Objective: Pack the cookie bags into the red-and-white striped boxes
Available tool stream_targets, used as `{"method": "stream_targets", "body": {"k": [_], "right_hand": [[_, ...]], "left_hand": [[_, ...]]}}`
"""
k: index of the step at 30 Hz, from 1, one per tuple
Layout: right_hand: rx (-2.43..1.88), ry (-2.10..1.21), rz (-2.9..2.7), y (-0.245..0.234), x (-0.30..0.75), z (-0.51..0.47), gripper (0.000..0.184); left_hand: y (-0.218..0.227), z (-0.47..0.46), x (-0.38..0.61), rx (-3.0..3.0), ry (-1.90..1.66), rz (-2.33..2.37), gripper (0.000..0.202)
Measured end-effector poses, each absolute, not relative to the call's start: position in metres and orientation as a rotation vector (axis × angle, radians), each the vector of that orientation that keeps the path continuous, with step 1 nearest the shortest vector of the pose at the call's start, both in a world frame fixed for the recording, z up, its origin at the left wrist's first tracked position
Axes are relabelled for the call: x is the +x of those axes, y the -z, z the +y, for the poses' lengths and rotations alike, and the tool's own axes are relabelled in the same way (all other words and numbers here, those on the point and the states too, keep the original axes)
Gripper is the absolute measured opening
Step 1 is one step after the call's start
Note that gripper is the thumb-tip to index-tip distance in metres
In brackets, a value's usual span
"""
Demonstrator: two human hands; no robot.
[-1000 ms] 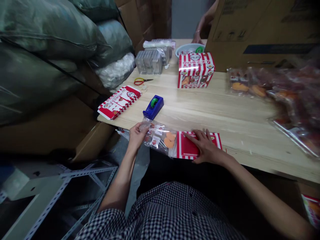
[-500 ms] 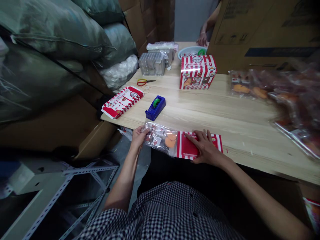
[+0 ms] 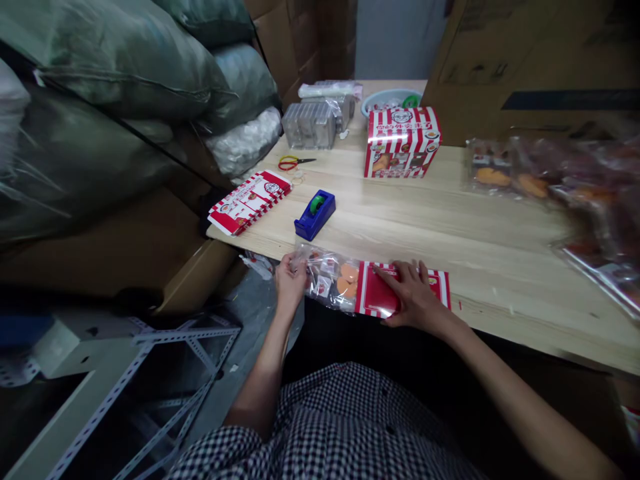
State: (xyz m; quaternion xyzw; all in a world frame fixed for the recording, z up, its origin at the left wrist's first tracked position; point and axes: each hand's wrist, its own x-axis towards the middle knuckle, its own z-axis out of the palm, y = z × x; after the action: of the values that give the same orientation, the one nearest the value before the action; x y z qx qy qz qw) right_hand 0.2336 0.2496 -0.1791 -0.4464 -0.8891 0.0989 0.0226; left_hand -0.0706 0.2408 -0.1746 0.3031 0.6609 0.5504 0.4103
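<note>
At the near edge of the table, my left hand [image 3: 291, 280] pinches the left end of a clear plastic pack [image 3: 327, 280]. Orange round pieces and small white-and-red printed packets show through its film. The pack's right end meets a flat red-and-white striped carton [image 3: 370, 293]; whether it goes inside or lies against it I cannot tell. My right hand [image 3: 413, 297] rests on top of that carton with its fingers spread. Just beyond the pack stands a blue tape dispenser [image 3: 315, 215] with a green roll.
Folded striped cartons [image 3: 250, 203] lie at the left edge, near yellow-and-red scissors [image 3: 295, 162]. Farther back are an upright striped box [image 3: 403, 143], clear plastic cases [image 3: 309, 125] and a pale basin [image 3: 370, 100]. Filled clear packs [image 3: 595, 200] cover the right side, before a large cardboard box [image 3: 550, 67].
The view has shifted a little. My left hand has moved slightly right at the pack's end, while my right hand stays on the carton. Another person's hand by the basin has left view.
</note>
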Motion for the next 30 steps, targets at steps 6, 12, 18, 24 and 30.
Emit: {"method": "stream_targets", "body": {"k": [6, 12, 18, 24, 30], "right_hand": [[-1.357, -0.329, -2.775, 0.179, 0.236, 0.248, 0.111], [-1.393, -0.327, -2.747, 0.18, 0.234, 0.245, 0.11], [-1.441, -0.332, -2.69, 0.176, 0.232, 0.241, 0.107], [-1.416, -0.322, -2.662, 0.179, 0.233, 0.241, 0.113], [-1.529, -0.317, -2.594, 0.183, 0.229, 0.238, 0.109]], "left_hand": [[0.163, 0.231, -0.083, 0.653, -1.023, 1.264, 0.057], [0.167, 0.228, -0.085, 0.84, -1.235, 1.494, 0.041], [0.147, 0.192, -0.09, 0.754, -1.459, 1.593, 0.047], [0.158, 0.184, -0.078, 0.541, -1.578, 1.496, 0.053], [0.172, 0.174, -0.08, 0.613, -1.353, 1.466, 0.048]]}}
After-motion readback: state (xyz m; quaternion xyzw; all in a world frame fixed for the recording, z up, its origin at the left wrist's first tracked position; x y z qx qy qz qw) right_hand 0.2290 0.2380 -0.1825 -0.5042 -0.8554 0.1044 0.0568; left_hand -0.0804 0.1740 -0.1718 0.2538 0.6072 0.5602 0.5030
